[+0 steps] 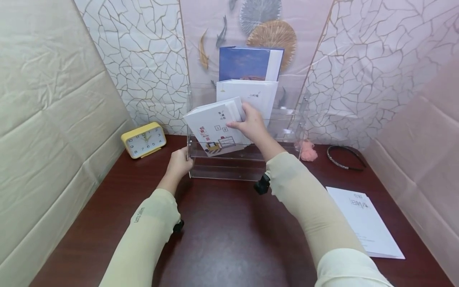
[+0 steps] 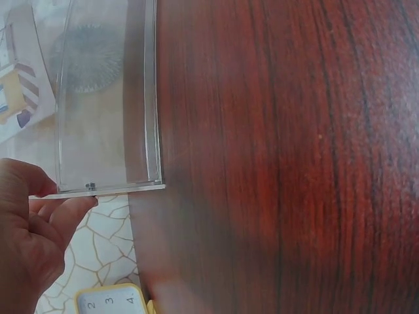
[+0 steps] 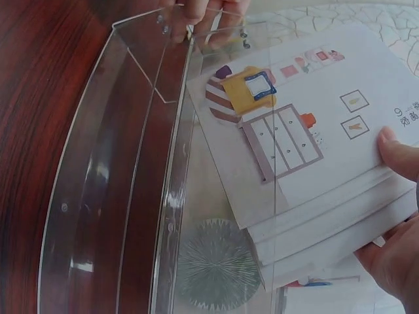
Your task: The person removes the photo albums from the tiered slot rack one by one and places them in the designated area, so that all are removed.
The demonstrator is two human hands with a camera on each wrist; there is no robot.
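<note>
My right hand (image 1: 252, 124) grips a small stack of white books (image 1: 215, 127) by one side, thumb on the top cover and fingers beneath. The stack tilts, its lower edge behind the front panel of a clear acrylic rack (image 1: 229, 173). In the right wrist view the top book's cover (image 3: 294, 131) shows a drawn dresser and a yellow chair. My left hand (image 1: 178, 164) pinches the rack's left side panel (image 2: 98, 191) between thumb and fingers. Behind the stack, a white book (image 1: 265, 95) and a taller blue book (image 1: 244, 61) stand upright in the rack.
A yellow alarm clock (image 1: 144, 140) stands left of the rack. On the right are a pink fuzzy item (image 1: 308, 151), a dark headband (image 1: 346, 157) and white booklets (image 1: 365, 223) lying flat on the dark red wooden table (image 1: 215, 239). Patterned wall covering rises behind the rack.
</note>
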